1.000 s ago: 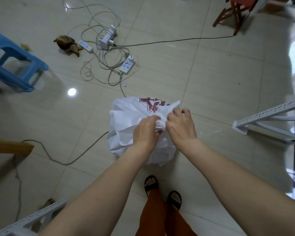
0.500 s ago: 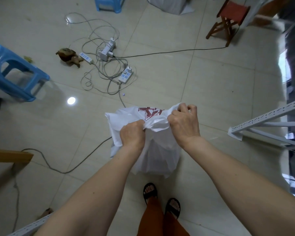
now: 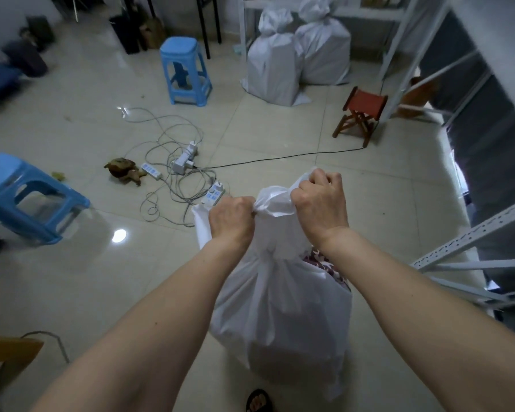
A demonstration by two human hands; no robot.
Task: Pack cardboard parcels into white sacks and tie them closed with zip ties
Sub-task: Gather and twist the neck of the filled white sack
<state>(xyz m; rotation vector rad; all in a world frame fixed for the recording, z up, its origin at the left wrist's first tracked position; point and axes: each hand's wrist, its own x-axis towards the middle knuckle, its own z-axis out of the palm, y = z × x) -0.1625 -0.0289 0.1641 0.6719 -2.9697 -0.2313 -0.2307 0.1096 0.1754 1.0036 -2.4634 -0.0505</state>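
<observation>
My sandalled foot [image 3: 259,400] shows at the bottom edge on the tiled floor [image 3: 384,209]. Just ahead of it the white sack [image 3: 283,316] hangs full in front of me, its neck bunched up between my two fists, with a patch of red print [image 3: 324,266] showing on its right side under my right wrist. My left hand [image 3: 231,221] has its fingers curled tight around the gathered plastic on the left of the neck; my right hand [image 3: 320,203] grips the other side a little higher, fingers [image 3: 324,178] closed over a tuft of the sack's mouth.

Beyond my hands lies a tangle of cables with white power strips [image 3: 185,162], and a small brown object [image 3: 124,171] just left of them. A blue plastic stool [image 3: 27,197] stands at the left, a second blue stool [image 3: 185,72] farther back. To the right are white metal shelving rails [image 3: 470,245] and a small red folding stool [image 3: 361,114]. At the far wall two filled white sacks [image 3: 298,52] stand side by side, touching, necks tied.
</observation>
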